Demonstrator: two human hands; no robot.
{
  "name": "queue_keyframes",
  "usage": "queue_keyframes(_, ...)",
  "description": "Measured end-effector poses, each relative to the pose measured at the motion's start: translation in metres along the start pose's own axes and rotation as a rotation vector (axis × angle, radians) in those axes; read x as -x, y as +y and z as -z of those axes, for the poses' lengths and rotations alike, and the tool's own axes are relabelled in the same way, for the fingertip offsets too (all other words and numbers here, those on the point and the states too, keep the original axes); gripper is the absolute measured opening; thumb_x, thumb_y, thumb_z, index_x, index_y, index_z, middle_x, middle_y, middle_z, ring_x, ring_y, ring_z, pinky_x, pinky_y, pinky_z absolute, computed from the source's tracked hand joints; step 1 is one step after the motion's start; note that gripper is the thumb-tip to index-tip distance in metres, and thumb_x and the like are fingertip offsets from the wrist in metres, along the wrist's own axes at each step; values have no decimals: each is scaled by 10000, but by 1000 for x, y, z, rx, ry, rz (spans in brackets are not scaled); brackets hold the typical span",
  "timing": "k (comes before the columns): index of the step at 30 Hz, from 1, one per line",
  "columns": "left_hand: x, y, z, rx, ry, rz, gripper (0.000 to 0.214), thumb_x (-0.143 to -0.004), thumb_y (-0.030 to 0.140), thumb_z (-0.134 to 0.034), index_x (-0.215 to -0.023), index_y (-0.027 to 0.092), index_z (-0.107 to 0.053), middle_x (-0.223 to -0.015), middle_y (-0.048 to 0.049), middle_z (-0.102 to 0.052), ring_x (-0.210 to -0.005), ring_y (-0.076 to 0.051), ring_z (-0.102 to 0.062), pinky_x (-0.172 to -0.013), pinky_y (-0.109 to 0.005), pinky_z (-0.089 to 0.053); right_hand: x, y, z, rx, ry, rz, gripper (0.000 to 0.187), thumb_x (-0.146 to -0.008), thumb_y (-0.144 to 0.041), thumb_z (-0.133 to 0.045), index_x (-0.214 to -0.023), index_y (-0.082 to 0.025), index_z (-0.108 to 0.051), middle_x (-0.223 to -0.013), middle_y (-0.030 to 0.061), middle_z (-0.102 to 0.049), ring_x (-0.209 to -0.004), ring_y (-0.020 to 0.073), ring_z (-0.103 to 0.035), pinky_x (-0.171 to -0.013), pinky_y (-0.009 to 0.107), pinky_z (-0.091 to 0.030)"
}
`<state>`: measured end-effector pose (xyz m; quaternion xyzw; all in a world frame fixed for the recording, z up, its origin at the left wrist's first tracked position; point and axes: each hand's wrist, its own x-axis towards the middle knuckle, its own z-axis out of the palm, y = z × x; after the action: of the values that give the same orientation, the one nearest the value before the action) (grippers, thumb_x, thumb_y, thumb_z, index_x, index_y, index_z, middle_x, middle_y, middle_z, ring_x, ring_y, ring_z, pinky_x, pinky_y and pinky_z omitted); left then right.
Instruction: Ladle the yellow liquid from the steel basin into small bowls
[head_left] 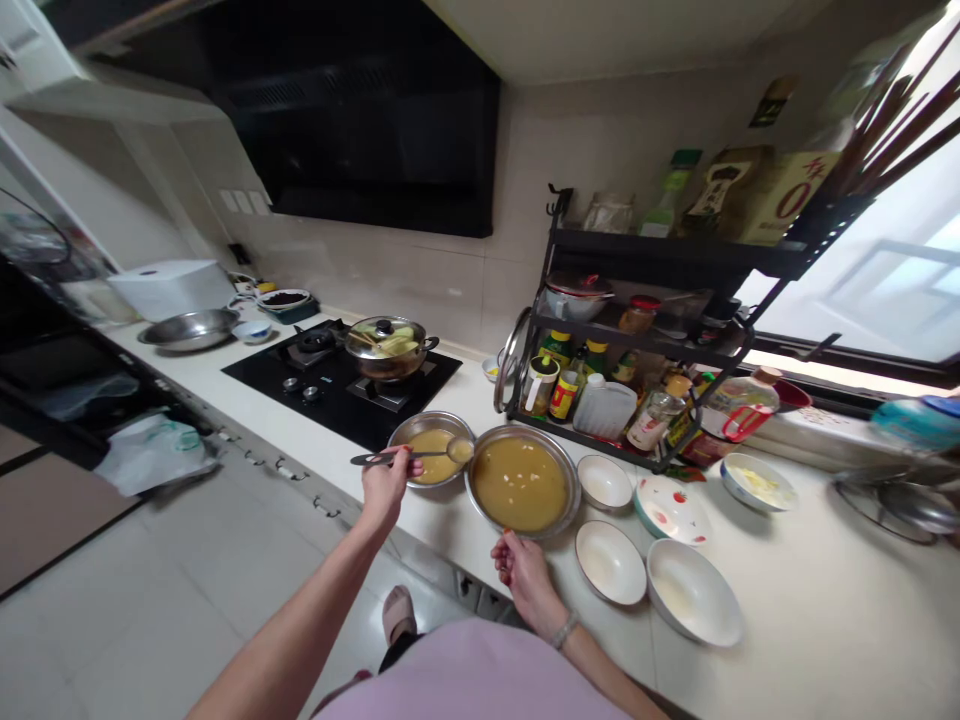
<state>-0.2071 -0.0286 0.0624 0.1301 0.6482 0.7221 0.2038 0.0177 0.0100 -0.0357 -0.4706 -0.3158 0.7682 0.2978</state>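
Note:
My left hand (384,485) grips the dark handle of a ladle (367,459). The ladle's bowl is over the right side of a smaller metal bowl (395,437) and holds yellowish-brown liquid. That bowl contains similar liquid. Close beside it on the right, a larger metal bowl (574,500) is nearly full of the same liquid, with pale bits floating on top. My right hand (523,575), fingers curled closed, is at the near rim of the larger bowl; I cannot tell whether it touches the rim, and nothing shows in its fingers.
Several white bowls (611,563) stand to the right. Behind them, a black rack (592,335) carries bottles and jars. A lidded pot (386,360) sits on the black hob (255,372). Farther left lie a wide metal basin (191,332) and a white box (172,288).

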Motion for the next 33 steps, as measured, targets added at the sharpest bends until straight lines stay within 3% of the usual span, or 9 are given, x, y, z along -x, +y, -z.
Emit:
queue_keyframes(7,26,-10,-25,-83,-199,-152,195,-797,331,-603,-850,147,-641,-564,-44,-681,-503,-201,-670,-523,-321,-569,1,-1,0,-7,-1,1,434,-573,-551,-764,-584,-172,-555,-542,9,-584,-452,80,-453,-414,196,-257)
queue_keyframes(9,33,-13,-27,-199,-265,-308,206,-842,332,-560,-881,153,-653,-592,-39,-678,-509,-180,-660,-528,-302,-558,1,-1,0,-3,3,-4,422,-593,-543,-758,-587,-172,-558,-543,9,-585,-450,81,-454,-416,196,-261)
queue_keyframes(13,46,-14,-27,-431,-412,-765,182,-888,270,-520,-918,175,-672,-688,-34,-659,-584,-132,-630,-595,-260,-528,0,-1,0,6,19,-14,386,-646,-512,-739,-583,-179,-553,-528,2,-573,-442,86,-453,-415,202,-264)
queue_keyframes(16,48,-13,-24,-483,-468,-926,171,-890,245,-518,-930,185,-673,-743,-45,-665,-658,-130,-637,-642,-250,-525,0,-1,0,4,15,-15,366,-650,-496,-732,-584,-183,-554,-524,-2,-566,-440,87,-452,-414,206,-264)
queue_keyframes(18,42,-12,-20,-471,-426,-874,175,-892,258,-513,-939,185,-664,-753,-48,-678,-657,-136,-651,-644,-253,-533,0,-1,1,0,8,-14,372,-625,-499,-739,-582,-179,-555,-533,3,-572,-446,85,-455,-415,205,-265)
queue_keyframes(23,2,-17,4,-405,-140,-514,248,-889,348,-481,-971,165,-628,-658,-36,-695,-574,-178,-686,-577,-284,-554,1,-2,0,3,0,-11,414,-557,-528,-756,-578,-167,-555,-538,10,-578,-453,79,-457,-415,198,-260)
queue_keyframes(26,-20,-25,21,-546,-30,-530,223,-846,322,-497,-888,162,-647,-637,-50,-699,-568,-196,-692,-571,-285,-541,1,-1,0,8,5,-10,418,-557,-533,-755,-585,-165,-559,-539,10,-580,-455,77,-457,-417,196,-262)
queue_keyframes(29,-29,-37,33,-684,-25,-560,208,-813,306,-502,-822,170,-658,-649,-64,-709,-570,-202,-691,-589,-291,-532,0,-1,0,5,3,-16,415,-565,-531,-756,-584,-164,-561,-540,11,-580,-457,76,-456,-420,195,-266)
queue_keyframes(33,-31,-53,35,-677,-21,-421,227,-796,328,-503,-817,171,-665,-591,-60,-697,-610,-233,-708,-650,-327,-548,0,-1,1,8,5,-16,419,-561,-535,-761,-579,-168,-560,-542,11,-580,-460,79,-460,-420,196,-268)
